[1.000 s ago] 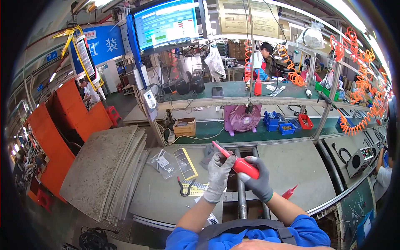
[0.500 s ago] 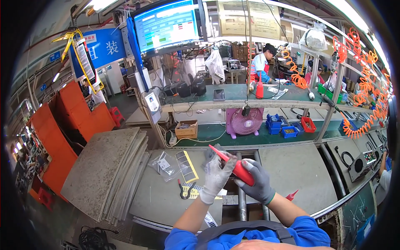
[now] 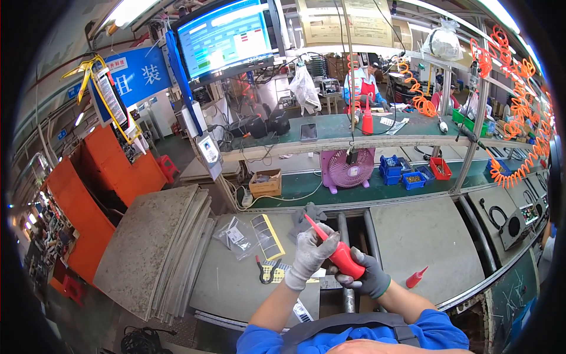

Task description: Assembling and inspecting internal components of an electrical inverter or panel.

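A red squeeze bottle [image 3: 346,261] with a long pointed nozzle is between my two hands, tilted with its tip up and to the left. My left hand [image 3: 311,253], in a pale grey glove, pinches it around the base of the nozzle. In a darker grey glove, my right hand [image 3: 372,278] is wrapped round the lower part of its body. On the board to the right lies another, smaller-looking red nozzle bottle [image 3: 417,277]. Behind my left hand sits a crumpled grey cloth or glove [image 3: 309,213].
At left on the board are a bagged label [image 3: 237,236], a yellow-edged label sheet [image 3: 267,237] and a U-shaped tool with a red tip [image 3: 261,271]. Metal rollers [image 3: 372,239] run between the boards. Beyond stand a purple fan [image 3: 349,169] and blue bins [image 3: 414,180].
The bottle and both hands have come slightly lower and to the right. My right hand has slid down to the bottle's lower end. The view has shifted a little, and a person behind has raised their head.
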Demonstrator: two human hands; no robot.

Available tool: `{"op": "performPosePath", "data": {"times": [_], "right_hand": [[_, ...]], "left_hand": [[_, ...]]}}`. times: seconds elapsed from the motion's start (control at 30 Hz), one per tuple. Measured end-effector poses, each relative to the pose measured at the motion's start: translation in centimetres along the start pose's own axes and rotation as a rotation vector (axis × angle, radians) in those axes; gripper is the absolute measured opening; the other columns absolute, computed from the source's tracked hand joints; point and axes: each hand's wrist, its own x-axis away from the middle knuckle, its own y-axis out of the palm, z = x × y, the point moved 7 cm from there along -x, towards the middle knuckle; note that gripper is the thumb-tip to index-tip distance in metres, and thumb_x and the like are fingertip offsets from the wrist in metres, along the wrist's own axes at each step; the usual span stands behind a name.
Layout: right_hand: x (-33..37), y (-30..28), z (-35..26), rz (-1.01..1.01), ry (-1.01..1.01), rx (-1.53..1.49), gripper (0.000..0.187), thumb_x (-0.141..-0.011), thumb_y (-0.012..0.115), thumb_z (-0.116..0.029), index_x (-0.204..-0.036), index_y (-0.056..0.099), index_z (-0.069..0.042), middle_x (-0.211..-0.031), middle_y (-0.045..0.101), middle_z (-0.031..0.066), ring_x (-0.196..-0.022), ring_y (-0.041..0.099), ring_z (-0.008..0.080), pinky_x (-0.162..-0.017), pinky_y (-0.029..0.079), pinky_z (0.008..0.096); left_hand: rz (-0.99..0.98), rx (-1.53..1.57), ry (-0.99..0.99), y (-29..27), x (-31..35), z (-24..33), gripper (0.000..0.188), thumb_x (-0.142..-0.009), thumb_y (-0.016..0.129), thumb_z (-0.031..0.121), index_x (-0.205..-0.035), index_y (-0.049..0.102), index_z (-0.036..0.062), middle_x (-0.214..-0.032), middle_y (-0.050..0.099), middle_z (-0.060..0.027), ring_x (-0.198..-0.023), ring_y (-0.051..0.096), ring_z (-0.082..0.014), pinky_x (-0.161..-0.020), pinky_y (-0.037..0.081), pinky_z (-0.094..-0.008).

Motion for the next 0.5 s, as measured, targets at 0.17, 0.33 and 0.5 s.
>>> {"op": "performPosePath", "data": {"times": [0.17, 0.33, 0.5], "right_hand": [[0.1, 2.7, -4.7, 0.465, -0.596, 1.511, 0.067, -0.079, 0.079, -0.037, -0.131, 0.054, -0.004, -0.109, 0.066, 0.0155, -0.091, 0.069, 0.0291, -0.076, 0.056, 0.0367], [-2.5, 2.0, -3.4, 0.693, -0.356, 2.089, 0.066, -0.074, 0.081, -0.028, -0.131, 0.054, -0.006, -0.11, 0.067, 0.0199, -0.094, 0.067, 0.0391, -0.081, 0.056, 0.0423], [-4.2, -3.6, -0.3, 0.323, -0.254, 1.251, 0.041, -0.076, 0.077, -0.02, -0.11, 0.059, -0.005, -0.09, 0.063, 0.004, -0.076, 0.063, 0.0152, -0.069, 0.054, 0.032]], "left_hand": [[0.076, -0.058, -0.146, -1.6, 0.0, -2.8, 0.016, -0.091, 0.071, 0.015, -0.095, 0.065, 0.0008, -0.082, 0.068, -0.0024, -0.075, 0.062, -0.0065, -0.069, 0.05, -0.024], [0.236, -0.18, -0.132, -2.7, 0.5, -4.1, 0.025, -0.089, 0.075, 0.022, -0.088, 0.063, 0.0004, -0.079, 0.068, -0.0045, -0.07, 0.061, -0.0075, -0.063, 0.05, -0.0258], [0.071, -0.4, -0.067, -3.1, 0.7, -3.0, 0.032, -0.086, 0.077, 0.029, -0.085, 0.062, 0.0005, -0.072, 0.065, -0.0058, -0.067, 0.059, -0.0078, -0.06, 0.049, -0.028]]}}
